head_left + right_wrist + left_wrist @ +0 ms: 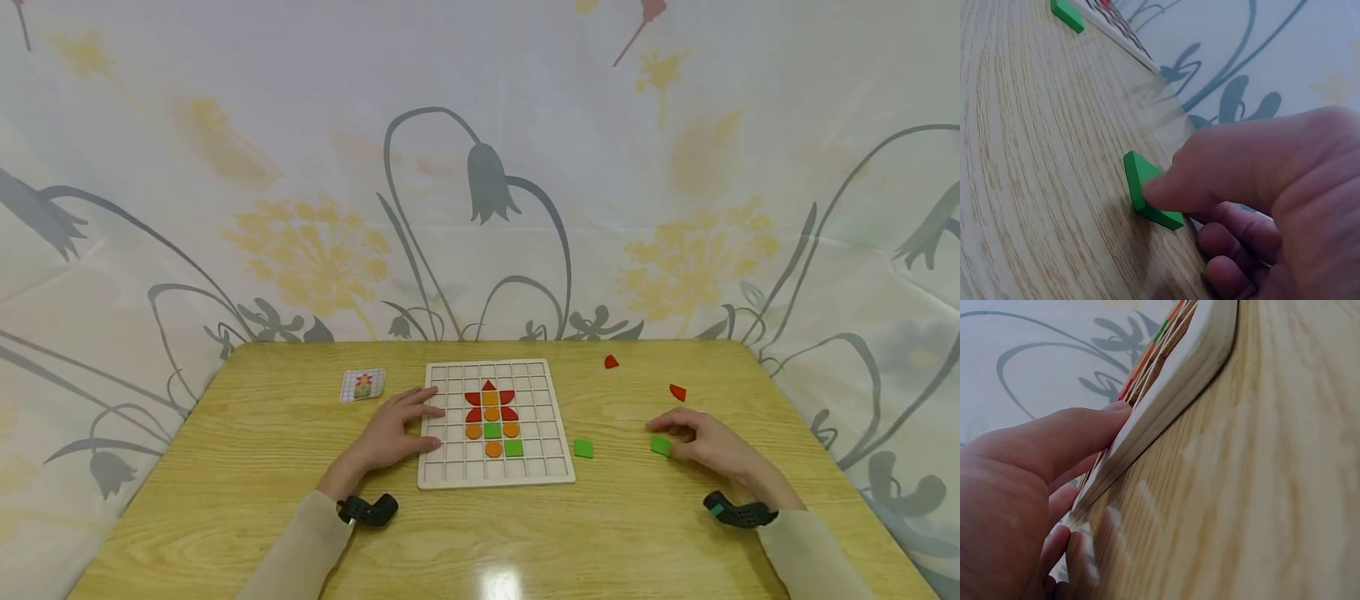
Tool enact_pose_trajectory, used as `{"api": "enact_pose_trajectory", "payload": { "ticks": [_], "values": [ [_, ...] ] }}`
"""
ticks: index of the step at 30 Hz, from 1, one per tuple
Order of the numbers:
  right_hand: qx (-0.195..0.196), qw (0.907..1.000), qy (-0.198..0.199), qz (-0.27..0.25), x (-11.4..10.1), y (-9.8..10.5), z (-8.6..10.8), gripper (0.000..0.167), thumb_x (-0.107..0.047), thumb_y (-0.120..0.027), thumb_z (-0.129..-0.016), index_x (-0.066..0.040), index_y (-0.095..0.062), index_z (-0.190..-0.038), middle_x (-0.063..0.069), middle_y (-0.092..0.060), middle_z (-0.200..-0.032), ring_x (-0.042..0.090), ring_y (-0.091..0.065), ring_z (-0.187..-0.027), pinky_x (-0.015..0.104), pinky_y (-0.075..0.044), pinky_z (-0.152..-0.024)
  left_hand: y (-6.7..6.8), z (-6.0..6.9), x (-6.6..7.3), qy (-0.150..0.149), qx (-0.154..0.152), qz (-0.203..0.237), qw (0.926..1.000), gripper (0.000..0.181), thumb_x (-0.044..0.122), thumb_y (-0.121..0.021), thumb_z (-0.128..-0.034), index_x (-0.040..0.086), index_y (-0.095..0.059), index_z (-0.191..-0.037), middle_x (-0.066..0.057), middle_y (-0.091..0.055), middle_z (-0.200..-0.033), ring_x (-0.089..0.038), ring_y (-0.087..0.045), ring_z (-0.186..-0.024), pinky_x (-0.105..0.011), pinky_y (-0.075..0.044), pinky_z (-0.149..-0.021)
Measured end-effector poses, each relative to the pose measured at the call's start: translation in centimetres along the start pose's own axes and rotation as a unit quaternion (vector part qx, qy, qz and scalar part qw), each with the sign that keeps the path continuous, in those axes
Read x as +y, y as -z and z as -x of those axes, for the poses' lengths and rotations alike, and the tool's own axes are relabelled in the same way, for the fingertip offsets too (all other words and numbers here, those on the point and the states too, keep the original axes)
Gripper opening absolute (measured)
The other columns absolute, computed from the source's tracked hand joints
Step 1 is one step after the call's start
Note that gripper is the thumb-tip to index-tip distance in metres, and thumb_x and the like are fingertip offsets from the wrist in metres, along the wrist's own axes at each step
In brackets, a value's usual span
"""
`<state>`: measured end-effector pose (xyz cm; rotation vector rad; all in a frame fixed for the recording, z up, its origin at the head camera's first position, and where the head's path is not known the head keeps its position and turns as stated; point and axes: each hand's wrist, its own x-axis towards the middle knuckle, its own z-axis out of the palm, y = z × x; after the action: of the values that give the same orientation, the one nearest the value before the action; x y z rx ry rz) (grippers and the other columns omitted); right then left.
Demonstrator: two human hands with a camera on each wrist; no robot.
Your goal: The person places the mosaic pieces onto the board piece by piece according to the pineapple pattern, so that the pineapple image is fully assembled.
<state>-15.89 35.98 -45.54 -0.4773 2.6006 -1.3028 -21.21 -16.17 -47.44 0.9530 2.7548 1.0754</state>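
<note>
A white grid board (461, 477) lies on the table. On it are red petal-shaped pieces (472, 398), a red triangle (489, 386), orange round pieces (493, 449), an orange square (491, 399) and two green squares (513, 448). My left hand (393, 431) rests at the board's left edge with fingers extended, the thumb (1094, 431) touching the rim. To the right of the board, my right hand (701, 440) pinches a green square tile (1147, 181) at the tabletop; its thumb lies on the tile's face, and the fingertips behind it are hidden.
Another green square tile (583, 449) lies beside the board's right edge. Two red pieces (611, 362) (678, 392) lie farther back on the right. A small pattern card (363, 385) is at the back left. A patterned curtain (480, 275) hangs behind the table.
</note>
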Motion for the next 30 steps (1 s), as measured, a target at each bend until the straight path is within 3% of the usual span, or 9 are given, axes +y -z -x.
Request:
{"api": "enact_pose_trajectory", "payload": {
  "ticks": [13,19,26,30],
  "values": [
    [-0.011,0.9995,0.006,-0.03,0.0,-0.2,0.0,0.034,-0.006,-0.072,-0.09,0.004,-0.065,-0.122,0.014,-0.064,-0.11,0.01,-0.06,-0.086,0.025,-0.052,-0.072,-0.2,0.0,-0.1,0.003,0.0,0.004,1.0,0.042,0.033,-0.076,-0.0889,0.013,-0.07,-0.126,-0.01,-0.041,-0.155,-0.039,-0.027,-0.145,-0.066,-0.022,-0.111],
    [0.038,0.9991,0.008,0.015,-0.1,-0.3,0.0,0.026,-0.004,-0.075,-0.088,-0.001,-0.069,-0.113,0.008,-0.064,-0.101,0.01,-0.058,-0.083,0.025,-0.051,-0.07,-0.1,0.1,-0.2,-0.001,0.002,-0.001,1.0,0.042,0.033,-0.076,-0.0887,0.013,-0.07,-0.126,-0.009,-0.042,-0.155,-0.039,-0.028,-0.145,-0.066,-0.023,-0.111],
    [0.085,0.9914,0.007,0.1,-1.1,-0.8,-0.3,0.021,-0.007,-0.076,-0.088,-0.008,-0.071,-0.108,0.004,-0.067,-0.101,0.011,-0.061,-0.083,0.027,-0.051,-0.07,-0.1,-0.1,-0.3,-0.002,0.002,-0.009,1.0,0.042,0.033,-0.075,-0.0894,0.013,-0.07,-0.126,-0.009,-0.042,-0.155,-0.038,-0.028,-0.145,-0.065,-0.023,-0.111],
    [0.108,0.9901,0.003,0.089,-1.9,-1.7,-0.5,0.021,-0.012,-0.076,-0.089,-0.008,-0.072,-0.109,0.005,-0.07,-0.102,0.013,-0.064,-0.085,0.027,-0.053,-0.069,-0.1,-0.1,-0.3,-0.001,0.001,-0.006,1.0,0.042,0.033,-0.076,-0.089,0.013,-0.07,-0.126,-0.009,-0.042,-0.155,-0.039,-0.028,-0.145,-0.065,-0.023,-0.111]
  ]
}}
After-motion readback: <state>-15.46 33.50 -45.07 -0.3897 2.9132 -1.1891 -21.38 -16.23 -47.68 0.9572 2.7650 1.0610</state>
